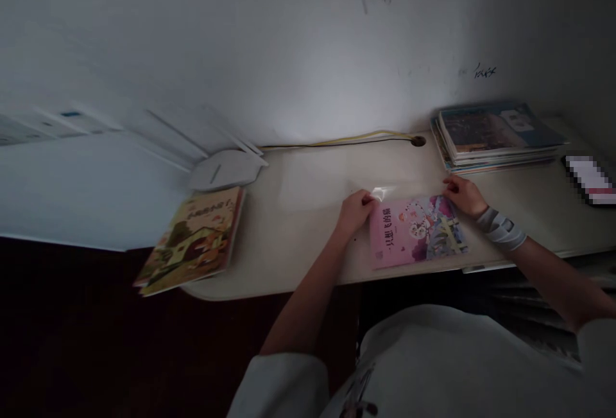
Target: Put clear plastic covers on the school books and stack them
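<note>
A pink picture book (416, 230) lies flat near the front edge of the white table (308, 193), its cover rotated sideways. Something clear and shiny, like a plastic sleeve (385, 192), shows along the book's far edge. At the book's upper left corner my left hand (357, 209) has its fingers pinched on the clear plastic. My right hand (463, 194), with a grey band on the wrist, pinches at the upper right corner, also on the plastic.
A white router (224, 171) with antennas stands at the left, behind colourful books (195, 238) overhanging the table edge. A book stack (498, 132) lies at the back right, near a phone (590, 179). Cables run along the wall to a hole (418, 141).
</note>
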Demonstrator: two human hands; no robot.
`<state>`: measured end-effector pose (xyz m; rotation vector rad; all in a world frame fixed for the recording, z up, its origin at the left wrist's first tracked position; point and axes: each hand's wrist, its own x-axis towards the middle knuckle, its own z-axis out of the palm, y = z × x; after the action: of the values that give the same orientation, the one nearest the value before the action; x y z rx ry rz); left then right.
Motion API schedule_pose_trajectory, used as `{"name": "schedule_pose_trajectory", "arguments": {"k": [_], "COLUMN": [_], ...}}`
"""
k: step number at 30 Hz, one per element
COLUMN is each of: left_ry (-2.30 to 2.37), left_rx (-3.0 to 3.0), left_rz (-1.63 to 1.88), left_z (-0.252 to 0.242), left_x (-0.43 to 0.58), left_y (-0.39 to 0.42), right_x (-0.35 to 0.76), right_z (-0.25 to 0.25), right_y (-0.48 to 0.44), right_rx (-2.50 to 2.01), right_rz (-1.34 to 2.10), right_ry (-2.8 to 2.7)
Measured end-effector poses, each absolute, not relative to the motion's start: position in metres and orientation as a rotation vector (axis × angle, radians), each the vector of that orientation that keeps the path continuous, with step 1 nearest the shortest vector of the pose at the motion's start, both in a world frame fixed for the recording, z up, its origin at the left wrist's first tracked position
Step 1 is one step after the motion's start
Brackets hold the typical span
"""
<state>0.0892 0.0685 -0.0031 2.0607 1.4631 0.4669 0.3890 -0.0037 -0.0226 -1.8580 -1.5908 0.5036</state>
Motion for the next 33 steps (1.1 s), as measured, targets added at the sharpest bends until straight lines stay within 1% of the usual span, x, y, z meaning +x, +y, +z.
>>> {"name": "schedule_pose_trajectory", "arguments": {"k": [4,6,10,15,18,20,23,26,33], "left_ry": [1.439,1.428,1.374,1.229,1.156,1.134,1.116,1.131,1.146], "left_rx": [2.043,1.986,1.798,1.349,1.412,1.559,1.715,1.76,1.677], "left_rz": [0.48,0.541,0.762,1.145,1.266,1.263,1.137,1.017,0.953], "left_z": [-0.006,-0.007,-0.002,0.008,0.016,0.022,0.03,0.036,0.046], "left_x": [0.082,0.08,0.084,0.093,0.091,0.085,0.074,0.066,0.062], "left_y": [0.067,0.068,0.072,0.071,0.061,0.052,0.043,0.037,0.034], "right_x": [0.391,0.391,0.389,0.381,0.374,0.372,0.373,0.379,0.387], "right_z": [-0.018,-0.016,-0.012,0.004,0.018,0.026,0.032,0.036,0.048], "right_y": [-0.008,-0.008,0.001,0.009,-0.001,-0.012,-0.028,-0.038,-0.04], "right_rx": [-1.779,-1.726,-1.609,-1.452,-1.343,-1.339,-1.371,-1.385,-1.331], "right_rz": [0.604,0.617,0.559,0.543,0.494,0.405,0.328,0.422,0.644], "right_ry": [-1.536,-1.523,-1.418,-1.241,-1.218,-1.305,-1.465,-1.541,-1.568]}}
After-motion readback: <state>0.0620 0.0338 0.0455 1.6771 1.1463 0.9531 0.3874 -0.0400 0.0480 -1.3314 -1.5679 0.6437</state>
